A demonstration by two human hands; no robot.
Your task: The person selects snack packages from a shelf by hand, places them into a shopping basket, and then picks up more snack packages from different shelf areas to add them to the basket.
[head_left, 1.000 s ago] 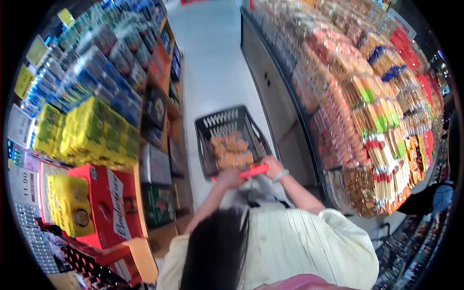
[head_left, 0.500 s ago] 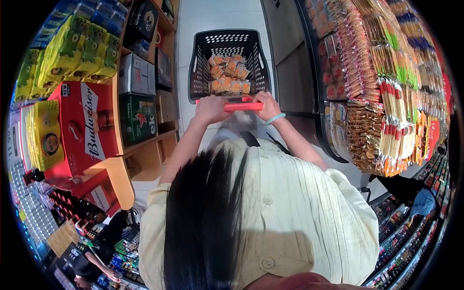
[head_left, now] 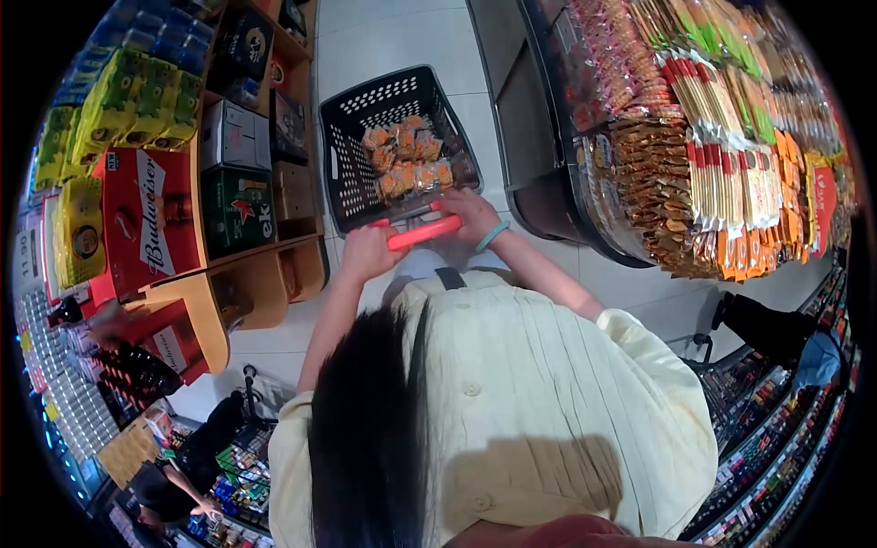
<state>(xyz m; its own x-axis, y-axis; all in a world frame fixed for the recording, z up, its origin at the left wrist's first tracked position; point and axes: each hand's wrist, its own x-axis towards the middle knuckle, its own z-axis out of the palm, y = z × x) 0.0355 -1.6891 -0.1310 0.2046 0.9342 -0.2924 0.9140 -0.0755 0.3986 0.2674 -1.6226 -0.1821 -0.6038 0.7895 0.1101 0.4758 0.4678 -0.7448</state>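
Observation:
Both hands are wrapped round a red handle (head_left: 425,233) at the near end of a black perforated basket (head_left: 340,173). My left hand (head_left: 371,253) grips the handle's left part, and my right hand (head_left: 469,217), with a pale green band at the wrist, grips its right part. Inside the basket lie several clear packets of orange-patterned snacks (head_left: 402,151). The basket sits tilted, its near end turned toward the lower right.
Wooden shelves (head_left: 265,315) with red Budweiser boxes (head_left: 151,215) and yellow packs (head_left: 119,100) stand on the left. A counter heaped with packaged snacks (head_left: 658,173) is on the right. People (head_left: 169,489) and carts appear at the lower left; another person (head_left: 776,333) is at the right.
The basket and handle have turned and shifted left in the view, with both hands still round the handle. The shelves and snack counter have also shifted left and up.

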